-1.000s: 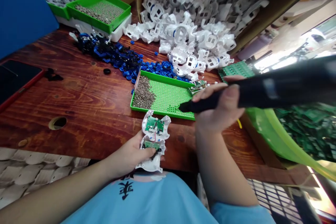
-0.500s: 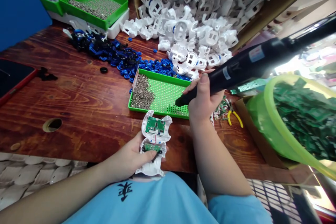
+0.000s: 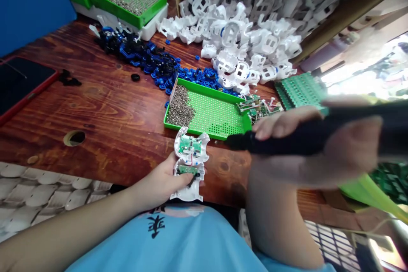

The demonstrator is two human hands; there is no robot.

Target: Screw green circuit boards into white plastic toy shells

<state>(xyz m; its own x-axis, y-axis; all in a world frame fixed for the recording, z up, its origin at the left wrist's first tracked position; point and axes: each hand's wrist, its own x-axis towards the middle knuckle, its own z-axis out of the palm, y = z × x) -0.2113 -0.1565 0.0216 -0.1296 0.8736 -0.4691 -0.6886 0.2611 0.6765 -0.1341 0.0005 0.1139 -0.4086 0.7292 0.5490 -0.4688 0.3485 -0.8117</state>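
Observation:
My left hand is closed round a white plastic shell at the table's front edge, its thumb over the lower part. Inside the shell are a green circuit board above and a smaller green board below, with a red wire between them. My right hand, smeared by motion, grips a black electric screwdriver held nearly level. The tool's tip points left, close to the front right of a green perforated tray. Small metal screws are heaped in the tray's left end.
Behind the tray lie blue plastic parts and a big heap of white shells. Another green screw tray stands at the back left. A phone-like dark panel is at the left; a yellow-green basket is at the right.
My right hand has swung the screwdriver right and down from above the tray, levelling it. My left hand still holds the white shell. The view has shifted slightly.

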